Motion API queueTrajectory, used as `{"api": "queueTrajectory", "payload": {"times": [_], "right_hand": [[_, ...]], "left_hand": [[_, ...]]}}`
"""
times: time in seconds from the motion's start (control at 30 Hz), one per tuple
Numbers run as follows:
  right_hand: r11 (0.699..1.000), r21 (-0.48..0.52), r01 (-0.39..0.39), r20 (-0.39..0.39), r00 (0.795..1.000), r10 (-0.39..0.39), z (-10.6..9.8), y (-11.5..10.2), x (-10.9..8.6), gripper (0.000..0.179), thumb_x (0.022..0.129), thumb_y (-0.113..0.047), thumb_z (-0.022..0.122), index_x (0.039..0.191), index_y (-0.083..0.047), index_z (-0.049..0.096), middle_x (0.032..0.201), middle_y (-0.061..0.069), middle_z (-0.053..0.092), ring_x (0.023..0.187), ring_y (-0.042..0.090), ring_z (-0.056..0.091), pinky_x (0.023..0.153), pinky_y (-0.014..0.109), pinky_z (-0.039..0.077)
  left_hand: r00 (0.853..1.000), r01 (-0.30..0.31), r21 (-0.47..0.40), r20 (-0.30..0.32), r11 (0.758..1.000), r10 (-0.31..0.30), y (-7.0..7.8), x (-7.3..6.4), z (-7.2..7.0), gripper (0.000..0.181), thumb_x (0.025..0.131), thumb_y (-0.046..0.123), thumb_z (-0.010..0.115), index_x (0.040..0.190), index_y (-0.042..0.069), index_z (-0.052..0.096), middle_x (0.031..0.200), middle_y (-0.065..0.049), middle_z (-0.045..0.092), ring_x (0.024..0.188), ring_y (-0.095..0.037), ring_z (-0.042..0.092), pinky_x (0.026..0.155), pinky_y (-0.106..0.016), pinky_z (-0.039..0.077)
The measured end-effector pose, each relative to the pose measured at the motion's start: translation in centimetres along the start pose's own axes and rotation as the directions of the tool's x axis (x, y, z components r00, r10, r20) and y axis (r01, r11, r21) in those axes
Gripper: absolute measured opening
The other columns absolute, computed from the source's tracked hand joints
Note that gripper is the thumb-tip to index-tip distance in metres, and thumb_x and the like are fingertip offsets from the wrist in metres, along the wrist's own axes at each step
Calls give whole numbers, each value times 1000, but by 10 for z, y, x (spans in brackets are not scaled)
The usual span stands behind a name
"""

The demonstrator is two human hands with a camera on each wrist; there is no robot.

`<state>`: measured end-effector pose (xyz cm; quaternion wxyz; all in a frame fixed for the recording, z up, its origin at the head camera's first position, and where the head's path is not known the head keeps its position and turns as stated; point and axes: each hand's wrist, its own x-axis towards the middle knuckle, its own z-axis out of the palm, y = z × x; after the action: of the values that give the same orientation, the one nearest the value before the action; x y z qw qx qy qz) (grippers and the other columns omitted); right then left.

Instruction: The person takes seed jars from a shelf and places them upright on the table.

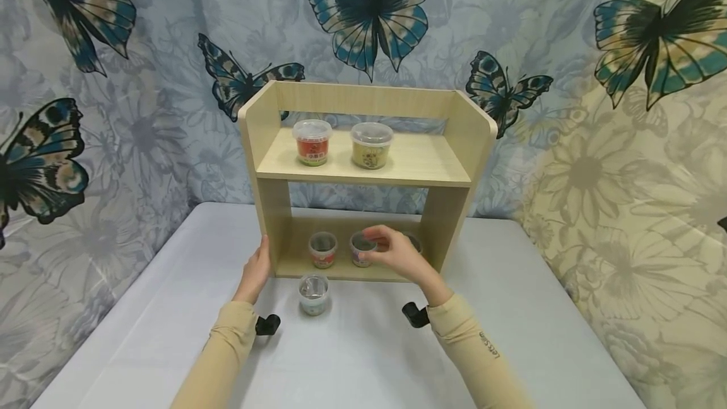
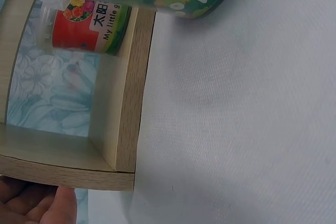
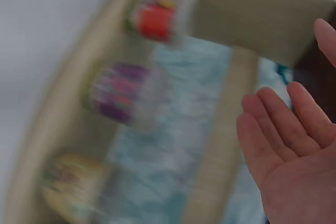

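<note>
A small two-tier wooden shelf point(image 1: 363, 180) stands on the table. My left hand point(image 1: 255, 271) rests against the outside of its left side panel; in the left wrist view its fingers point(image 2: 31, 203) touch that panel. My right hand point(image 1: 401, 259), fingers apart, is in front of the lower tier beside a clear-lidded cup with a purple label point(image 3: 119, 92). In the right wrist view the palm holds nothing. A red-labelled cup point(image 1: 323, 251) stands left of the purple one. A yellow-labelled cup point(image 3: 71, 187) to its right is partly hidden by the hand in the head view.
On the upper tier stand a red cup point(image 1: 312, 142) and a yellow cup point(image 1: 372, 146), both lidded. A teal-labelled cup point(image 1: 313, 295) stands on the white tablecloth point(image 1: 352, 358) before the shelf. Butterfly-patterned cloth point(image 1: 511, 17) hangs behind.
</note>
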<state>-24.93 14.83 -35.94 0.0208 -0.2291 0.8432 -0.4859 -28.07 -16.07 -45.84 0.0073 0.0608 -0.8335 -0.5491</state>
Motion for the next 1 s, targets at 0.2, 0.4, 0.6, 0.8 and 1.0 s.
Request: {"api": "queueTrajectory", "payload": {"times": [0.2, 0.4, 0.6, 0.8, 1.0], "right_hand": [[996, -45, 78, -72, 994, -81, -35, -32, 8, 49, 83, -26, 72, 123, -3, 54, 122, 11, 55, 117, 28, 49, 98, 36, 40], [990, -7, 141, -193, 971, -140, -59, -55, 13, 45, 85, -25, 71, 121, -3, 57, 118, 12, 58, 110, 25, 54, 95, 32, 42], [975, 45, 220, -292, 936, -198, -70, -71, 20, 42, 87, -19, 69, 120, 2, 56, 116, 14, 58, 107, 23, 55, 93, 32, 44], [954, 175, 243, -408, 900, -155, -75, -78, 36, 53, 85, -16, 70, 128, 3, 47, 129, 17, 47, 119, 23, 45, 99, 33, 38], [929, 285, 235, -486, 871, -71, -73, -80, 54, 68, 82, -13, 72, 138, 2, 35, 138, 17, 38, 127, 23, 36, 103, 28, 32]], "left_hand": [[1000, 6, -5, -5, 1000, -6, 1, -1, 0, 92, 89, 69, 9, 146, -3, 19, 147, -26, 20, 133, -43, 17, 107, -52, 17], [1000, -4, -14, -12, 1000, 4, 2, -1, 0, 91, 89, 69, 10, 146, -2, 19, 147, -25, 20, 133, -42, 17, 108, -51, 17], [1000, -7, -10, -24, 1000, 7, 2, 0, 0, 91, 89, 69, 10, 146, -1, 20, 147, -25, 21, 133, -42, 18, 108, -51, 17], [1000, -1, -18, -28, 1000, 0, 0, 0, 0, 91, 89, 69, 10, 145, -2, 21, 147, -25, 21, 133, -43, 17, 108, -52, 16], [1000, -3, -17, -19, 1000, 3, -2, 0, 0, 92, 89, 70, 10, 145, -3, 21, 146, -25, 21, 132, -43, 18, 107, -52, 16]]}}
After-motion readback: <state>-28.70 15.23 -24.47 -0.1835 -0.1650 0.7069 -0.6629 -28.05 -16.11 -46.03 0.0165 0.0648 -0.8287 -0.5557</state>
